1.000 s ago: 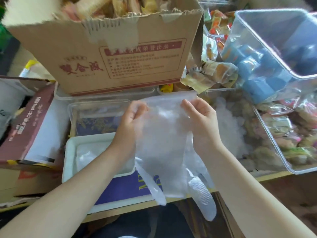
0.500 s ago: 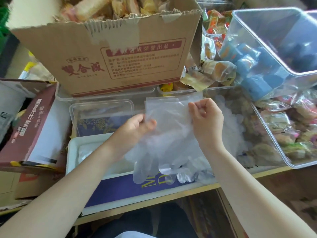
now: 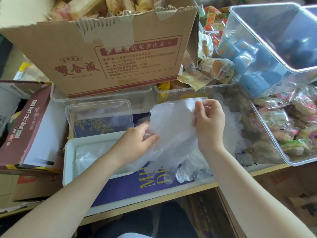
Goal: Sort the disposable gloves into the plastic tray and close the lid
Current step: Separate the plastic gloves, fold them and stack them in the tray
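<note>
1. Clear thin plastic: a bunch of gloves (image 3: 171,134) is held up between both hands above the near edge of the shelf (image 3: 154,201), its finger ends drooping onto a purple box (image 3: 137,186).
2. Left hand (image 3: 135,141): fingers and thumb curled, pinching the lower left side of the gloves.
3. Right hand (image 3: 209,124): fingers curled, pinching the upper right edge of the gloves by the cuff.
4. White tray (image 3: 68,162): sits on the purple box, just left of the left hand. Some clear film lies inside; the left forearm crosses its right part.
5. Lid (image 3: 99,117): clear, lying flat directly behind the tray, off the tray.
6. More loose gloves (image 3: 233,124) lie piled behind and to the right of the right hand, inside a clear bin (image 3: 274,152) that also holds wrapped snacks (image 3: 291,121).
7. Brown carton (image 3: 30,127): at far left, beside the tray, tilted.
8. Cardboard box (image 3: 111,54): stands behind the lid, resting on clear containers, open at the top and filled with wrapped goods.
9. Tilted bin (image 3: 274,40): far right, clear, holding blue packets (image 3: 248,66).
</note>
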Tool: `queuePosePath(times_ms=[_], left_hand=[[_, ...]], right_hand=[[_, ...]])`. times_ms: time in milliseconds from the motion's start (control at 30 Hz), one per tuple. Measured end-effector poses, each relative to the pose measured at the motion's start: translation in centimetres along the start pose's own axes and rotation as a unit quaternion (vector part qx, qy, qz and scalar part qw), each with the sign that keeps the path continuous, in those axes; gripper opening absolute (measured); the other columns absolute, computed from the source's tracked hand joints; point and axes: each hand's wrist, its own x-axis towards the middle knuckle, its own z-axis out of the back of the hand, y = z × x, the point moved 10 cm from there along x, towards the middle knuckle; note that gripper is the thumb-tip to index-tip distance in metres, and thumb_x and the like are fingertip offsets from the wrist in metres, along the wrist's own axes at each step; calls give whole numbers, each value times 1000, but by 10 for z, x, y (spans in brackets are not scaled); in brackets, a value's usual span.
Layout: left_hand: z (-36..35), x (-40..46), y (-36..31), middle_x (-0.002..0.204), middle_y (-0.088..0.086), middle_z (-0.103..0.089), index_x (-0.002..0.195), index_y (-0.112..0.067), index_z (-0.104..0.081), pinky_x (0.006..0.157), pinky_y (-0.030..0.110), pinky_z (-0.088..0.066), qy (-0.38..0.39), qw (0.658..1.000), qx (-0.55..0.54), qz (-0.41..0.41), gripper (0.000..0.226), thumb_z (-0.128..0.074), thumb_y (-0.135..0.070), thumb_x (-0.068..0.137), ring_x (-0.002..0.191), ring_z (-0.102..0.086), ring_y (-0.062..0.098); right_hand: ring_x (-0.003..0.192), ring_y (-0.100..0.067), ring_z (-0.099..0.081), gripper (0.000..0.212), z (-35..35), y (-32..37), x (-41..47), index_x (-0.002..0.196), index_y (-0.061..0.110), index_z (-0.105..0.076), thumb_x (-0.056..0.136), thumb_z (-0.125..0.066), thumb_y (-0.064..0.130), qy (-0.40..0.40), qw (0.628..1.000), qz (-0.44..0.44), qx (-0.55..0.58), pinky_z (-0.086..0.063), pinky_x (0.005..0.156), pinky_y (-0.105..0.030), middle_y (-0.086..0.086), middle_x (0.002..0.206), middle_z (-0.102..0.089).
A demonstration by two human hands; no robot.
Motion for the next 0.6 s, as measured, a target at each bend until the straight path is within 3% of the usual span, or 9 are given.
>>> queuePosePath(times_ms=[33, 100, 167, 267, 367, 433, 533, 600], left_hand=[[0, 0, 1, 82, -4, -70, 92, -25, -56, 74, 34, -47, 0, 1000, -27, 2, 6, -56, -31, 92, 79, -64, 12], [3, 3, 3, 77, -8, -68, 89, -26, -54, 73, 29, -45, 2, 997, -79, 1, 6, -55, -31, 93, 75, -62, 8], [5, 6, 2, 60, -2, -62, 85, -20, -50, 64, 25, -42, 13, 996, -93, 4, 15, -52, -31, 94, 58, -58, 12], [11, 10, 3, 51, 1, -52, 81, -16, -45, 51, 19, -38, 3, 990, -138, 13, 16, -49, -23, 95, 40, -49, 9], [13, 11, 5, 50, 3, -47, 79, -13, -46, 43, 17, -36, 5, 977, -210, 37, 16, -51, -17, 94, 35, -41, 8], [5, 10, 9, 53, 0, -47, 76, -13, -50, 44, 19, -37, 52, 962, -260, 64, 19, -63, -20, 86, 39, -43, 11], [-20, 0, 15, 64, 4, -60, 73, -13, -59, 53, 22, -46, 207, 918, -322, 107, 30, -81, -33, 66, 53, -59, 21], [-31, -7, 22, 72, 10, -67, 79, -16, -66, 62, 27, -48, 279, 910, -286, 116, 41, -81, -48, 59, 65, -63, 26]], right_hand=[[50, -4, -47, 9, -2, -4, 0, 87, 22, -51, 92, -58, 17, 13, 999, -25, 31, -41, 48, -21, -1, 70, -56], [60, -8, -55, 18, -12, -20, 1, 102, 18, -54, 88, -64, 22, 74, 989, -105, 68, -46, 53, -24, -3, 80, -63], [61, -11, -55, 26, -23, -35, -1, 92, 9, -63, 80, -72, 30, 168, 971, -161, 62, -43, 57, -25, -4, 75, -64], [58, -13, -56, 29, -30, -42, -7, 78, 5, -64, 71, -76, 31, 265, 949, -158, 65, -43, 56, -23, -3, 65, -63], [55, -10, -61, 8, -37, -30, -15, 79, 3, -63, 79, -70, 6, 316, 940, -103, 73, -48, 55, -19, 1, 62, -67], [52, -9, -61, 8, -38, -26, -12, 76, 5, -63, 80, -65, -2, 312, 944, -83, 73, -49, 54, -18, 2, 59, -67], [55, -10, -62, 10, -34, -25, -4, 75, 9, -64, 78, -67, 0, 303, 949, -63, 59, -51, 57, -22, 2, 62, -69], [57, -12, -63, 6, -31, -25, 0, 77, 4, -64, 78, -68, 1, 313, 949, -41, 18, -50, 59, -25, 2, 63, -69]])
